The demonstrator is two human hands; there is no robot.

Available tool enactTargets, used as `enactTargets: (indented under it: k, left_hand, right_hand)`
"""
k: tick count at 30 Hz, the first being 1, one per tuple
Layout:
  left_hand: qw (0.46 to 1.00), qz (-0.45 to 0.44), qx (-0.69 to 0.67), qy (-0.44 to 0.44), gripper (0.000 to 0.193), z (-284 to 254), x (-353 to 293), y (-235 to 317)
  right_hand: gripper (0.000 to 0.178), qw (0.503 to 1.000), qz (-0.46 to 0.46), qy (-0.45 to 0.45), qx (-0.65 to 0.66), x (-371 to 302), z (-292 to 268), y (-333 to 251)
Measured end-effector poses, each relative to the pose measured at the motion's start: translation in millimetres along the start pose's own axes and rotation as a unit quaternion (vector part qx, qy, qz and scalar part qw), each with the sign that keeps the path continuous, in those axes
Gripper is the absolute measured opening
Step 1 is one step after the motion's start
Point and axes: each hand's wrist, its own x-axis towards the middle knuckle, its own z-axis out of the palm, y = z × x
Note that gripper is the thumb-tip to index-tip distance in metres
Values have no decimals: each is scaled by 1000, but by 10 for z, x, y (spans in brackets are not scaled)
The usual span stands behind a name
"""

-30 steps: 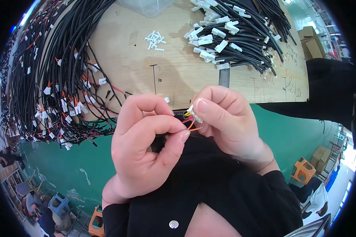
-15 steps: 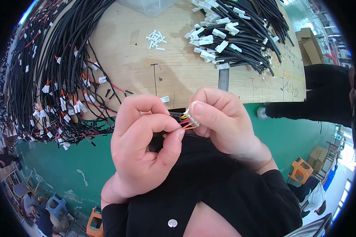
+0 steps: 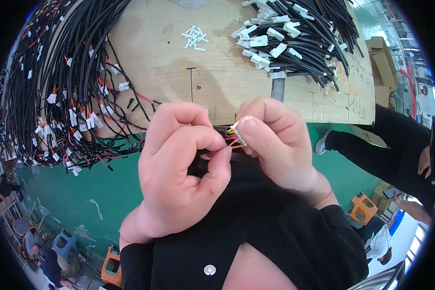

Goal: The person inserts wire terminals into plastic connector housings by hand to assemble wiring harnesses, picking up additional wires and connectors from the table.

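Close together at the table's near edge, both my hands are closed in pinches. My right hand (image 3: 278, 145) grips a small white connector (image 3: 238, 134) between thumb and bent fingers, which cover most of it. Thin orange wires (image 3: 233, 144), with yellow and red ones beside them, run into the connector. My left hand (image 3: 179, 169) pinches the orange wires between thumb and forefinger, just left of the connector. Where the wires continue behind my fingers is hidden.
Black cables with white connectors (image 3: 79, 96) heap up on the wooden table's (image 3: 154, 53) left. More black cables with white housings (image 3: 295, 46) lie at the far right. Small white comb-like pieces (image 3: 194, 38) sit mid-table. A person in black trousers (image 3: 372, 150) stands at the right.
My hands stay in the same pinch, a little further right and up in the picture. The table has shifted slightly upward in view. At the right, the other person's legs and hands have moved.
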Motion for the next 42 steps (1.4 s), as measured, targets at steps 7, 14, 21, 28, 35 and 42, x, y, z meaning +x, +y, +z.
enactTargets:
  k: [7, 14, 21, 28, 35, 42]
  left_hand:
    - [999, -21, 19, -33, 21, -1, -5, 25]
    - [999, 3, 48, -24, 22, 16, 1, 23]
    - [997, 40, 67, -21, 21, 43, -21, 1]
    - [997, 59, 38, -26, 17, 37, -59, -52]
    - [996, 77, 44, -28, 15, 51, -66, -67]
    - [993, 105, 45, 17, 16, 101, -43, -94]
  right_hand:
    - [13, 996, -32, -23, -78, -6, -27, -54]
    - [14, 956, -169, 18, -238, 16, -59, 6]
    - [13, 993, -69, 4, -99, -28, -41, -15]
    - [13, 993, -55, -9, -102, -36, -44, -10]
    - [13, 995, -61, 1, -75, -36, -54, 31]
    - [12, 996, -71, 15, -56, -59, -17, 57]
